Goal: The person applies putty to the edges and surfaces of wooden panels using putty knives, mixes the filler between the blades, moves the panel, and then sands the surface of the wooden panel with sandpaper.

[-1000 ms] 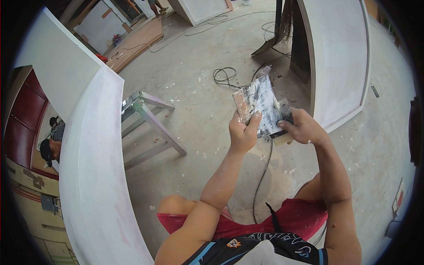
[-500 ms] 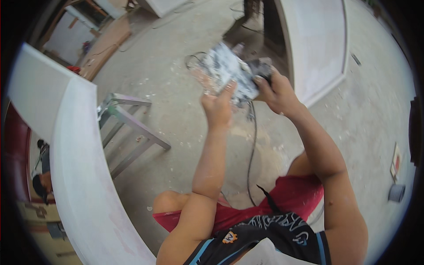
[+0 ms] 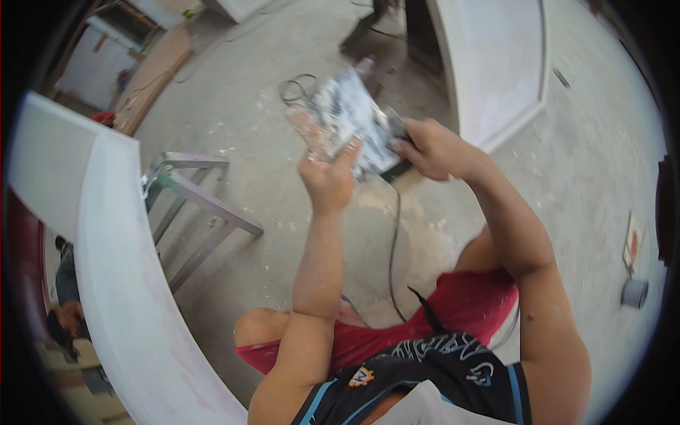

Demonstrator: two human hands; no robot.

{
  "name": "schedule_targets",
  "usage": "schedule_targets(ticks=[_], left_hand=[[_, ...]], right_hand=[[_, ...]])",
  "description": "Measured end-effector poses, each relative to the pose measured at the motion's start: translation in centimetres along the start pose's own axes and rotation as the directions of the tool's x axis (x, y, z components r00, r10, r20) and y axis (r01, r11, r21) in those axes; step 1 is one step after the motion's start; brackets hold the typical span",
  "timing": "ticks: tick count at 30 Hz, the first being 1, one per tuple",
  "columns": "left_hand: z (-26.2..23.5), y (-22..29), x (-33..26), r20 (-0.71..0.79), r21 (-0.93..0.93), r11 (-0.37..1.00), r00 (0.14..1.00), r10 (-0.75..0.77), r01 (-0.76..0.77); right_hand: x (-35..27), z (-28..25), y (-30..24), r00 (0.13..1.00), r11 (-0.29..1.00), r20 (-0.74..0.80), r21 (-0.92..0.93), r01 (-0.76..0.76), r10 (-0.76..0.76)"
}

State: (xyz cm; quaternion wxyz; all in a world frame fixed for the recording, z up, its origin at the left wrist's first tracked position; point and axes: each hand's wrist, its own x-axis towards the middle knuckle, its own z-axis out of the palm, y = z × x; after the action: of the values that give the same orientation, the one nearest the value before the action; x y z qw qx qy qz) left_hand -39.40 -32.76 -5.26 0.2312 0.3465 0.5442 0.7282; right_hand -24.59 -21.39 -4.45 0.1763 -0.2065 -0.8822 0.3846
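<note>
Out in front of me I hold what looks like a corded sander [image 3: 352, 117], its flat rectangular face up and blotched with white dust over dark grey. My right hand [image 3: 428, 146] is closed around the dark body at its right side. At the lower left edge is my left hand [image 3: 327, 173], thumb lying on the dusty face. The left fingers are whitened and blurred along that edge, partly hard to make out. From beneath the tool a black cord [image 3: 394, 248] runs down toward my legs.
A long curved white panel [image 3: 120, 248] stands close on my left, beside a metal trestle [image 3: 205, 191]. Another white panel [image 3: 499, 64] rises at the far right. Another person [image 3: 67, 304] is beyond the left panel. A grey roll [image 3: 634, 292] lies on the floor at right.
My right hand has turned and covers more of the dark body. Both hands and the sander sit slightly farther left in view, as the whole scene shifts left.
</note>
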Motion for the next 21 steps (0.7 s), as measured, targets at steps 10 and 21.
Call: schedule_targets(ticks=[10, 21], left_hand=[[-0.1, -1.1, -0.6, 0.164, 0.087, 0.99, 0.982, 0.093, -0.109], [-0.5, -0.5, 0.8, 0.133, -0.03, 0.999, 0.991, -0.035, 0.039]], right_hand=[[-0.9, -2.1, -2.5, 0.86, 0.922, 0.341, -0.059, -0.384, 0.38], [-0.6, -0.6, -3.0, 0.978, 0.986, -0.121, 0.028, -0.167, 0.169]])
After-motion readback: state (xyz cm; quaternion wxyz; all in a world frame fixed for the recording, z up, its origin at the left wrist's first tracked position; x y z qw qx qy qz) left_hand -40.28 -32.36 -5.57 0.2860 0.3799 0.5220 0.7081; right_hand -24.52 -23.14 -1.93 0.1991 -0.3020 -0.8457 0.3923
